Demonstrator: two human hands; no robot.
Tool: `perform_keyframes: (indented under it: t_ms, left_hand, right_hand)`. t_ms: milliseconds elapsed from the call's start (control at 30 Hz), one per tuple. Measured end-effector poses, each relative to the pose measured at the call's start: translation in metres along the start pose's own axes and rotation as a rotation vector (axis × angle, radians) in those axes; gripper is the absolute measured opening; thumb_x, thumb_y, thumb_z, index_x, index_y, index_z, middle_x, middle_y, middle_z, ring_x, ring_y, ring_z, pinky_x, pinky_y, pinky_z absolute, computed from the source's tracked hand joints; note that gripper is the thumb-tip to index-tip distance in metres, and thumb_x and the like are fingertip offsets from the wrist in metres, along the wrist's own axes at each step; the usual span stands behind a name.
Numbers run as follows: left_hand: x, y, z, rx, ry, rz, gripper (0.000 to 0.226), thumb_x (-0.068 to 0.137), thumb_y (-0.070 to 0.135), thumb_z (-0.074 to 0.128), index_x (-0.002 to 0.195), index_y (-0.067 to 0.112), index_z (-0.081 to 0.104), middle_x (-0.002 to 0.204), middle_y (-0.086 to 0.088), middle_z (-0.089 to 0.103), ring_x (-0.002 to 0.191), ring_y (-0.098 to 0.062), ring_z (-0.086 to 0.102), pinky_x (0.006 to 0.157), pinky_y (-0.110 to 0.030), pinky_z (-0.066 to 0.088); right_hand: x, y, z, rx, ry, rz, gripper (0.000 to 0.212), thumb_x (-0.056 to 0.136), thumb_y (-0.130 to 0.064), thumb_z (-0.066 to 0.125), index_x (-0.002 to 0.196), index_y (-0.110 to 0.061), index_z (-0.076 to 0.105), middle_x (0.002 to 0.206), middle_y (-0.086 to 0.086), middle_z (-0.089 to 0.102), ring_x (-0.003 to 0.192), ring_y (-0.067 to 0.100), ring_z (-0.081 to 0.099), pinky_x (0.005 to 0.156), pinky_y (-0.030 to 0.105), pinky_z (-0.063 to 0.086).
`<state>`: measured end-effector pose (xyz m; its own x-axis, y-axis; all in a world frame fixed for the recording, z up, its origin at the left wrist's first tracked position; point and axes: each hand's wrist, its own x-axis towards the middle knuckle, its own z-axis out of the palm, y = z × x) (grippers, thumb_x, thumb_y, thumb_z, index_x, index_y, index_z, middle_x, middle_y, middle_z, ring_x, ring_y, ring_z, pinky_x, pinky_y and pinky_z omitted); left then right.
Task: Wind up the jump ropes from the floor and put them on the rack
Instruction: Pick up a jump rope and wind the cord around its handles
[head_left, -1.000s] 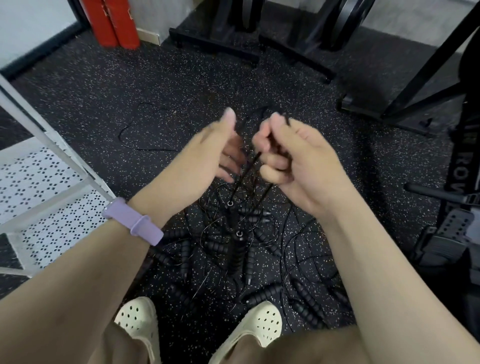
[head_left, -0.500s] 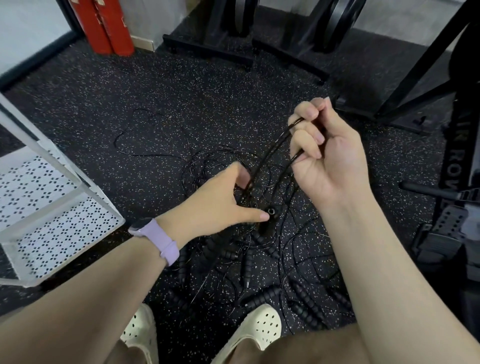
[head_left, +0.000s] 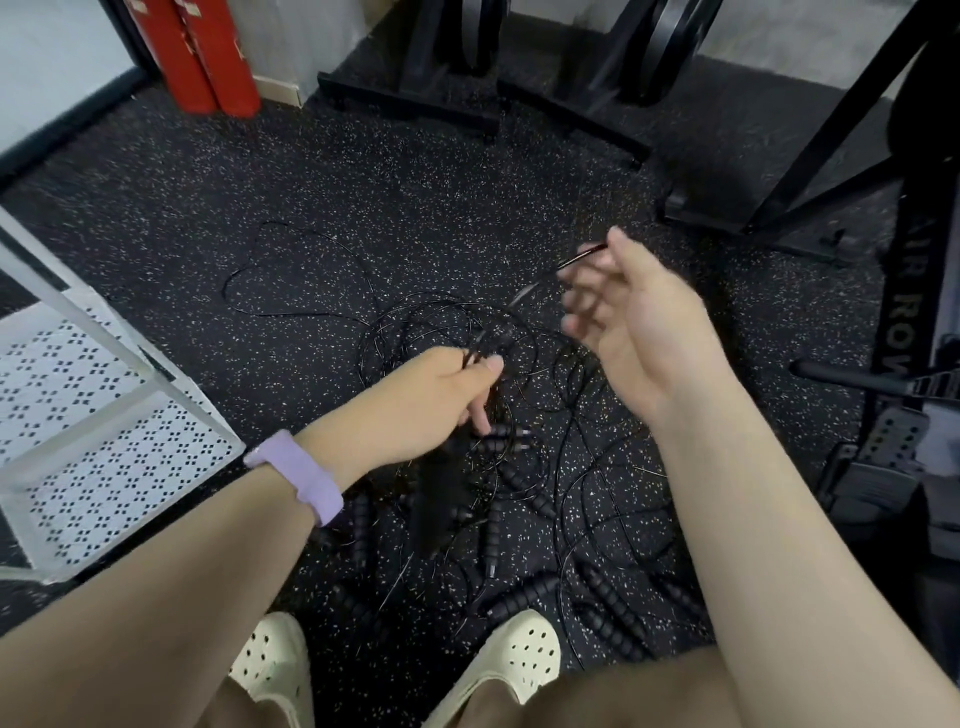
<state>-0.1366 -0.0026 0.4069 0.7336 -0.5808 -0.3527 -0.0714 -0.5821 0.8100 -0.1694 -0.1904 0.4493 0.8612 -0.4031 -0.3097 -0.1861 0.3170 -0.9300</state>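
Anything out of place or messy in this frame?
Yes. Several jump ropes lie in one tangled heap on the floor by the person's shoes, thin cords looped over each other and handles scattered. None sits on the white rack. The left hand and right hand hold one cord.

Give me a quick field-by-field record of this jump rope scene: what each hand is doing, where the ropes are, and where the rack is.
left hand: grips a bundle of black rope cord and handles, low over the pile
right hand: raised, fingers curled round a loop of the same cord
jump ropes: tangled black pile on the speckled floor, in front of the cream shoes
rack: white, perforated shelf, at the left; no rope visible on it
wristband: purple, on the left wrist
task state: winding under way, nothing racked yet
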Motion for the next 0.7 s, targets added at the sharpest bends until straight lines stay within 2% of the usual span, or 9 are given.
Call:
perform_keyframes:
  t_ms: [100,200,300,367,400,467,500,567,700]
  left_hand:
    - [-0.004,0.011,-0.009,-0.371,0.052,0.042,0.045,0.111,0.033,0.039,0.070,0.015,0.048,0.052,0.006,0.055,0.065,-0.018,0.056,0.085,-0.036,0.050]
    - [-0.007,0.017,-0.012,-0.770,0.041,0.071,0.036,0.110,0.028,0.042,0.078,0.013,0.050,0.051,0.007,0.037,0.057,-0.018,0.044,0.074,-0.036,0.044]
    - [-0.008,0.019,-0.018,-1.014,0.033,0.089,0.030,0.109,0.026,0.045,0.084,0.014,0.054,0.054,0.005,0.030,0.056,-0.015,0.040,0.063,-0.030,0.044]
    - [-0.007,0.019,-0.027,-1.122,0.035,0.122,0.024,0.109,0.024,0.044,0.090,0.015,0.055,0.058,0.005,0.031,0.057,-0.013,0.039,0.061,-0.025,0.043]
    - [-0.006,0.018,-0.031,-1.180,0.031,0.141,0.024,0.110,0.024,0.042,0.091,0.015,0.054,0.060,0.006,0.032,0.058,-0.012,0.038,0.062,-0.024,0.042]
    - [-0.005,0.015,-0.041,-1.317,0.042,0.145,0.025,0.110,0.022,0.038,0.090,0.017,0.052,0.060,0.009,0.033,0.057,-0.011,0.036,0.064,-0.024,0.042]
    - [-0.004,0.013,-0.045,-1.368,0.066,0.141,0.026,0.110,0.022,0.037,0.089,0.017,0.051,0.061,0.009,0.034,0.056,-0.011,0.036,0.065,-0.026,0.044]
    - [-0.003,0.010,-0.051,-1.416,0.113,0.152,0.026,0.109,0.021,0.036,0.087,0.017,0.049,0.063,0.008,0.036,0.054,-0.011,0.037,0.066,-0.028,0.045]
    - [-0.003,0.007,-0.058,-1.450,0.188,0.157,0.025,0.107,0.018,0.036,0.084,0.018,0.045,0.065,0.007,0.037,0.055,-0.012,0.037,0.065,-0.029,0.042]
  right_hand:
    - [-0.003,0.011,0.001,-0.391,-0.081,0.144,0.058,0.102,-0.061,0.045,0.124,-0.010,0.062,0.116,0.006,0.073,0.102,0.019,0.073,0.096,0.038,0.059]
    - [-0.013,0.021,0.017,-0.528,-0.337,0.250,0.073,0.096,-0.074,0.036,0.118,-0.012,0.069,0.106,0.003,0.078,0.098,0.019,0.076,0.098,0.040,0.057]
    - [-0.021,0.031,0.030,-0.555,-0.547,0.257,0.072,0.083,-0.087,0.041,0.106,-0.027,0.074,0.097,-0.008,0.077,0.101,0.017,0.072,0.102,0.042,0.054]
    - [-0.026,0.033,0.035,-0.493,-0.596,0.212,0.070,0.086,-0.080,0.049,0.119,-0.023,0.073,0.110,0.002,0.078,0.105,0.022,0.071,0.094,0.039,0.057]
    - [-0.029,0.031,0.037,-0.417,-0.599,0.205,0.071,0.088,-0.071,0.053,0.123,-0.012,0.071,0.112,0.013,0.077,0.099,0.024,0.071,0.083,0.035,0.060]
    - [-0.032,0.029,0.038,-0.311,-0.622,0.227,0.069,0.088,-0.056,0.061,0.117,0.006,0.068,0.095,0.017,0.076,0.079,0.022,0.069,0.064,0.031,0.059]
    - [-0.032,0.030,0.037,-0.309,-0.653,0.243,0.063,0.089,-0.052,0.065,0.111,0.007,0.069,0.088,0.012,0.074,0.073,0.020,0.067,0.062,0.029,0.058]
    - [-0.032,0.032,0.037,-0.324,-0.734,0.306,0.049,0.091,-0.046,0.074,0.107,0.000,0.072,0.090,0.010,0.073,0.076,0.021,0.067,0.070,0.032,0.058]
    - [-0.032,0.037,0.044,-0.153,-0.898,0.512,0.032,0.089,-0.027,0.073,0.117,-0.010,0.071,0.118,0.028,0.071,0.104,0.040,0.070,0.097,0.054,0.055]
